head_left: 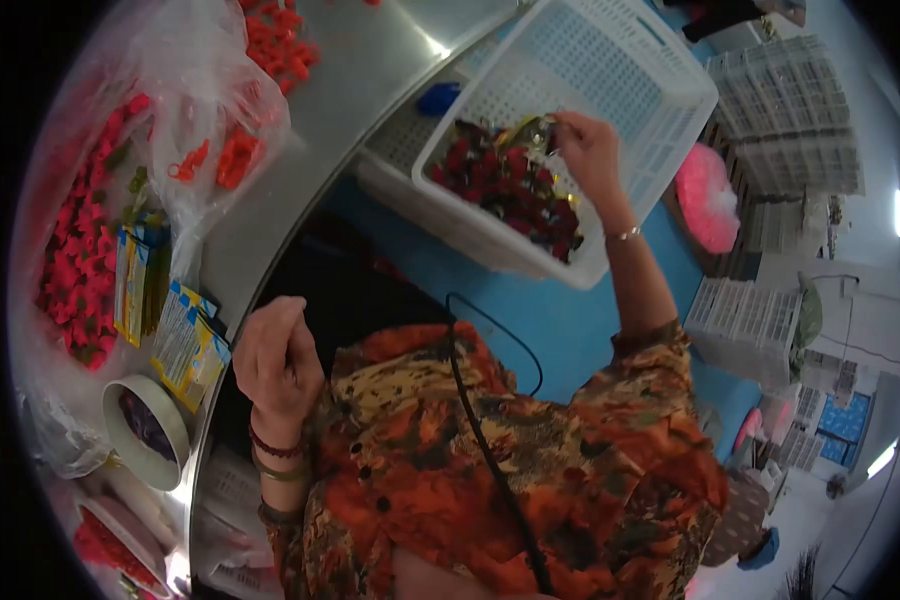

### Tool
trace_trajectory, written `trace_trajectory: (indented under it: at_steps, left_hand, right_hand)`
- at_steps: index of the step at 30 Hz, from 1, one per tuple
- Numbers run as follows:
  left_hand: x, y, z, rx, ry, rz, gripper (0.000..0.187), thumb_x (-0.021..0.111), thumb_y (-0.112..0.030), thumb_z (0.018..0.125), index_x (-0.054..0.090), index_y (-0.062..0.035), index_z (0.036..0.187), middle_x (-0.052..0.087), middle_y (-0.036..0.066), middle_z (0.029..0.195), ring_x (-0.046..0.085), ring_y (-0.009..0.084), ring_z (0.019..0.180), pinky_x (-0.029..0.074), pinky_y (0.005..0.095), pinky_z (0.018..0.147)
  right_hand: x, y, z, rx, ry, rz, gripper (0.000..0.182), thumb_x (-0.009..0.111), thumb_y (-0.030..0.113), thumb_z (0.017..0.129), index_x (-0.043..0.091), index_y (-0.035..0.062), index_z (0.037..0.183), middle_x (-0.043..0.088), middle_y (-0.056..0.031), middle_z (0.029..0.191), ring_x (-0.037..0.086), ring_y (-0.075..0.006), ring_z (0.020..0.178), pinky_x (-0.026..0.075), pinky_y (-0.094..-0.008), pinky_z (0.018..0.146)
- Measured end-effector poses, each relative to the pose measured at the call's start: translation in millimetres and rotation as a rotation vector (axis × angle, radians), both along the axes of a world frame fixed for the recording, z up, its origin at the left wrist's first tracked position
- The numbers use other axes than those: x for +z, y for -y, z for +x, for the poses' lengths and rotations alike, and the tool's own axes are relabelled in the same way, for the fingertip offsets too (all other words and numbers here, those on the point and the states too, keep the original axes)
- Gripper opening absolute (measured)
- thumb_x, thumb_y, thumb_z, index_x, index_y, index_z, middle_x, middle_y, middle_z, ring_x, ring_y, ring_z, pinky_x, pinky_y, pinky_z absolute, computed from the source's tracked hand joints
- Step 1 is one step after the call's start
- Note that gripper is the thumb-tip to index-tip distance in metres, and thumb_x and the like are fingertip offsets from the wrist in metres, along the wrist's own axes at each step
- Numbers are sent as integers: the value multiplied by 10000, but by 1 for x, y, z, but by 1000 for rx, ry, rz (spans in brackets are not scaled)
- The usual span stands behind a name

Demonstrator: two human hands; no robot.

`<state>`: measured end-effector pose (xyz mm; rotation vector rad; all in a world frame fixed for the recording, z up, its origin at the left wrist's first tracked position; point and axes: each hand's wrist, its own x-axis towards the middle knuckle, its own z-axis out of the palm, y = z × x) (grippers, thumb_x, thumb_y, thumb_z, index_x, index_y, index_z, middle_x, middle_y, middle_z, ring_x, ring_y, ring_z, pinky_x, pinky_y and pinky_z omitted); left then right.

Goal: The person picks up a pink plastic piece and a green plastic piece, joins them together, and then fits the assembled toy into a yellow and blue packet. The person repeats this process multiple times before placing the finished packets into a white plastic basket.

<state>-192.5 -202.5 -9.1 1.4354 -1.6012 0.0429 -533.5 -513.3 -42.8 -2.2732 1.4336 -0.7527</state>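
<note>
My right hand [592,155] reaches into a white plastic crate [660,90], its fingertips pinched at a dark, shiny piece that is too small to make out. Below and beside these fingers lies a heap of small dark red pieces [510,185] with glossy clear and yellowish bits. My left hand [278,355] is closed with curled fingers, held in front of my body near the metal table's edge. Whatever may be inside it is hidden. Close to it on the table are blue-and-yellow printed packets [185,345] and a round pale bowl [148,430] with something dark inside.
On the metal table [340,60] lie a clear plastic bag [195,90], pink-red pieces [75,250] and orange-red pieces [275,45]. Stacked white crates [790,110] and a pink bag [707,200] stand at the right. A black cord [490,440] hangs across my shirt.
</note>
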Motion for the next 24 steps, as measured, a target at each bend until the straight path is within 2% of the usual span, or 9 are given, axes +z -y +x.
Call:
trace_trajectory:
  at_steps: [1, 3, 4, 13, 14, 17, 21, 23, 24]
  left_hand:
    - [-1, 0, 0, -9, 8, 13, 299, 637, 161, 826, 652, 25, 1092, 693, 177, 953, 698, 344, 814, 579, 363, 706]
    - [-9, 1, 1, -41, -28, 20, 290, 640, 149, 843, 664, 12, 1097, 697, 171, 952, 703, 327, 818, 580, 353, 698]
    - [-12, 1, 2, -52, -35, 41, 284, 643, 144, 846, 667, 10, 1096, 699, 169, 952, 703, 322, 819, 580, 352, 698]
    - [-15, 17, -7, -124, -29, 205, 286, 677, 118, 842, 676, -1, 1102, 696, 164, 952, 698, 312, 823, 571, 353, 699]
    - [-14, 18, -8, -135, -35, 238, 289, 679, 119, 839, 676, -3, 1101, 695, 161, 950, 697, 312, 828, 569, 354, 701]
    - [-13, 23, -11, -168, -20, 303, 299, 685, 114, 824, 681, -13, 1095, 693, 148, 953, 689, 308, 834, 561, 357, 702]
    - [-13, 23, -10, -211, -21, 359, 338, 691, 107, 791, 675, -21, 1104, 686, 138, 956, 681, 313, 826, 559, 369, 697]
    - [-14, 22, -8, -194, -19, 368, 362, 693, 106, 776, 670, -25, 1113, 683, 135, 954, 679, 317, 821, 559, 373, 693]
    - [-18, 21, -7, -193, -3, 317, 350, 683, 98, 779, 664, -25, 1106, 674, 124, 948, 671, 308, 815, 552, 375, 689]
  right_hand:
    - [-5, -1, -13, -30, -75, -168, 156, 649, 101, 888, 750, 52, 996, 693, -201, 793, 733, -254, 711, 521, -337, 624]
    - [-22, 7, -49, -118, -234, -258, 167, 647, 124, 893, 749, 52, 1005, 705, -199, 806, 722, -309, 717, 533, -357, 647]
    - [-32, 10, -67, -185, -204, -167, 161, 641, 168, 884, 754, 70, 944, 690, -198, 814, 670, -394, 763, 520, -471, 679]
    - [-143, -15, -165, -553, -383, -87, 238, 565, 119, 841, 749, 38, 967, 701, -233, 879, 664, -436, 827, 526, -510, 792]
    - [-168, -16, -178, -621, -256, 12, 243, 558, 108, 828, 741, 21, 962, 698, -249, 897, 666, -445, 843, 522, -516, 800]
    - [-200, -31, -185, -591, -419, 176, 255, 580, 134, 799, 732, 1, 955, 696, -271, 931, 668, -455, 881, 522, -530, 821]
    - [-220, -33, -175, -719, -477, 373, 278, 612, 202, 801, 718, -28, 915, 681, -316, 962, 663, -475, 956, 526, -539, 862]
    - [-209, -31, -181, -596, -534, 415, 282, 602, 225, 829, 715, -12, 932, 687, -303, 979, 659, -487, 968, 530, -537, 847]
    - [-207, -24, -189, -415, -575, 466, 290, 611, 259, 833, 719, 16, 947, 701, -280, 983, 669, -471, 965, 536, -533, 830]
